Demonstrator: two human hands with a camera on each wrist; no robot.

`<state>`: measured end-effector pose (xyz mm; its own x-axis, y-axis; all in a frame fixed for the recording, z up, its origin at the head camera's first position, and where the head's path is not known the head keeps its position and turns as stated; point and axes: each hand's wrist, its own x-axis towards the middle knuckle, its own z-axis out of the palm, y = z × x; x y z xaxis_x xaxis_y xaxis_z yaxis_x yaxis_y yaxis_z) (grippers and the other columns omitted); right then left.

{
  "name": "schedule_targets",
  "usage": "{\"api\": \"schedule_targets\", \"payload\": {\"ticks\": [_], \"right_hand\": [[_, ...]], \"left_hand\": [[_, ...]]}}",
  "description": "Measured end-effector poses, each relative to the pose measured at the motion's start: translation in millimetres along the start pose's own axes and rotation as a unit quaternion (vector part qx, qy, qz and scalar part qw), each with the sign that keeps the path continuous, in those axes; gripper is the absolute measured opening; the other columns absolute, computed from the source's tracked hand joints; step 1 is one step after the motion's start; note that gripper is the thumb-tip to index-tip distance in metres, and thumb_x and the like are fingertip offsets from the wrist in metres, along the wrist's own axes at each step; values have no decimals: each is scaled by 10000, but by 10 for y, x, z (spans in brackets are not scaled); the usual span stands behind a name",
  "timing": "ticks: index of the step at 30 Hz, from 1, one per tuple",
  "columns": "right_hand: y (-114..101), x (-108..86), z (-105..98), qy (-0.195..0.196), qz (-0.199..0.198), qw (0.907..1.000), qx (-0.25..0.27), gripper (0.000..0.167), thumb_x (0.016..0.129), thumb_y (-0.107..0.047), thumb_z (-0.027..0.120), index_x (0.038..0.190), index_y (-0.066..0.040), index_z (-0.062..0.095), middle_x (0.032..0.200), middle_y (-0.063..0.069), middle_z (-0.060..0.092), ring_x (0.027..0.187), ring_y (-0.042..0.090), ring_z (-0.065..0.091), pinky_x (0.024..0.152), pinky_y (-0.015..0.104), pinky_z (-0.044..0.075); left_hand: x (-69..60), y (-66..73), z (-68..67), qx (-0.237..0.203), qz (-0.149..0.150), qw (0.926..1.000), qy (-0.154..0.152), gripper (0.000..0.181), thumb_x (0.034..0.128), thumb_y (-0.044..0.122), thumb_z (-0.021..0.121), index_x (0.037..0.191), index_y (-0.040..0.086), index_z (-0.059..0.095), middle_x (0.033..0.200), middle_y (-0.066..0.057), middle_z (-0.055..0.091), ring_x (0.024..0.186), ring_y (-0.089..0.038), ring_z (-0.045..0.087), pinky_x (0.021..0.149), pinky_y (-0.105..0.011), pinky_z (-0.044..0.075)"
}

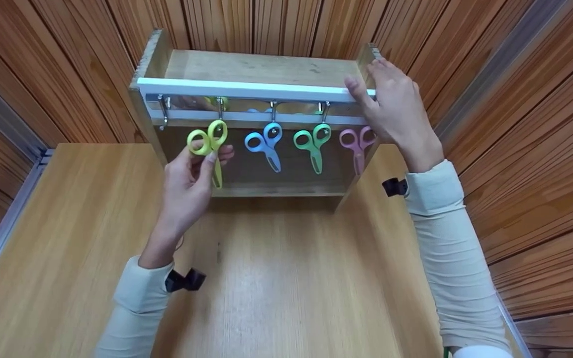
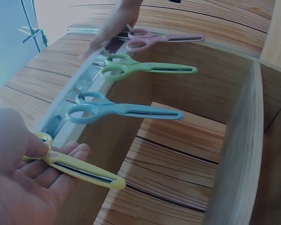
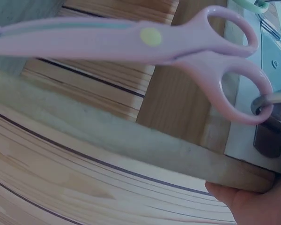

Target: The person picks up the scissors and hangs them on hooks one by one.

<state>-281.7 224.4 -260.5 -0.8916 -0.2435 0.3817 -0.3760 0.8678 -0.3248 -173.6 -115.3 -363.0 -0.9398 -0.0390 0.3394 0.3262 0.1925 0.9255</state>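
Yellow scissors (image 1: 216, 158) are pinched between the thumb and fingers of my left hand (image 1: 187, 185); their blades point down. Their upper ring is at a metal hook, whose tip shows within the ring. Blue scissors (image 1: 269, 147), green scissors (image 1: 315, 148) and pink scissors (image 3: 178, 44) hang by one ring each from hooks on the white hook rail (image 1: 261, 90). My right hand (image 1: 397, 105) grips the right end of the wooden shelf (image 1: 261, 67), thumb by the rail and fingers at the outer side of the panel.
One hook (image 1: 163, 112) at the rail's left end holds nothing. The shelf stands on a wooden table (image 1: 276, 278), with wood-plank walls (image 1: 530, 164) behind and beside it. Dark wrist cameras (image 1: 187, 280) are worn at both cuffs.
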Motion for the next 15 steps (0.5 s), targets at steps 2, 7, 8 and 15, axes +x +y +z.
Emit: {"api": "schedule_targets", "payload": {"ticks": [2,7,8,15], "right_hand": [[14,-4,-22,-113,-83,9999,-70,1086,940,-871,352,1560,15,456,1689,218,362,1630,343,272,1344,546,212],[40,22,-53,-238,-390,9987,-215,1089,890,-890,457,1487,16,543,1632,248,448,1620,376,284,1334,567,220],[43,25,-57,-241,-405,9986,-225,1072,891,-882,474,1466,18,566,1620,249,466,1617,380,289,1330,570,227],[38,7,-115,-486,26,9987,-165,1128,873,-878,515,1559,14,438,1737,207,257,1603,433,290,1239,620,358]], "left_hand": [[21,-7,1,-61,-103,9999,-24,319,1097,97,527,1402,17,575,1296,-100,754,1209,-150,737,1107,-256,542],[59,-40,6,-228,-293,9993,-84,347,1101,109,522,1438,35,559,1303,-98,748,1213,-148,735,1102,-264,547],[67,-55,12,-260,-301,9992,-103,349,1102,108,521,1440,32,558,1303,-101,748,1211,-152,737,1098,-259,549],[114,-145,60,-542,-377,9975,-230,355,1104,99,513,1449,23,547,1339,-127,735,1229,-190,734,1073,-223,553]]}}
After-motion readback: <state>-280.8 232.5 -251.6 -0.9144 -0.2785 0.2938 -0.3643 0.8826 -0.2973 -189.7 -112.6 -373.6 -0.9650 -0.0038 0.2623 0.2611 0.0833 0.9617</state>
